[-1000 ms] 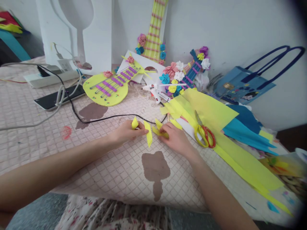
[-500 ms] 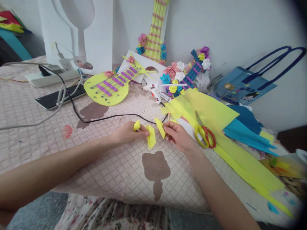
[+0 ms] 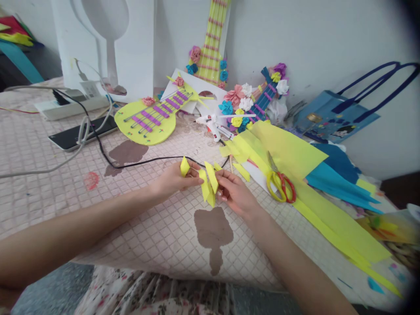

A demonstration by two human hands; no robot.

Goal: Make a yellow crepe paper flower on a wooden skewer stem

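Observation:
My left hand [image 3: 179, 177] is closed on a folded yellow paper strip [image 3: 204, 186], pinched between thumb and fingers, while a smaller yellow paper end [image 3: 184, 166] sticks up behind the fingers. From the other side my right hand [image 3: 234, 190] pinches a short yellow paper piece [image 3: 211, 177], held right against the left hand's strip. Whether the two papers are joined I cannot tell. Just beyond my right hand lies a loose yellow paper piece [image 3: 242, 172]. To its right rest scissors [image 3: 280, 186] with yellow and red handles, on yellow paper sheets [image 3: 292, 151].
A white glue gun [image 3: 210, 127] lies behind my hands, its black cable [image 3: 154, 161] crossing the table. A yellow paper guitar [image 3: 147, 122], a phone [image 3: 82, 131] and a power strip [image 3: 72, 107] are at the left. A blue bag [image 3: 334, 116] stands at the back right.
My right hand has moved left, bringing its yellow paper piece up to the strip in my left hand. The loose yellow piece on the table is now uncovered.

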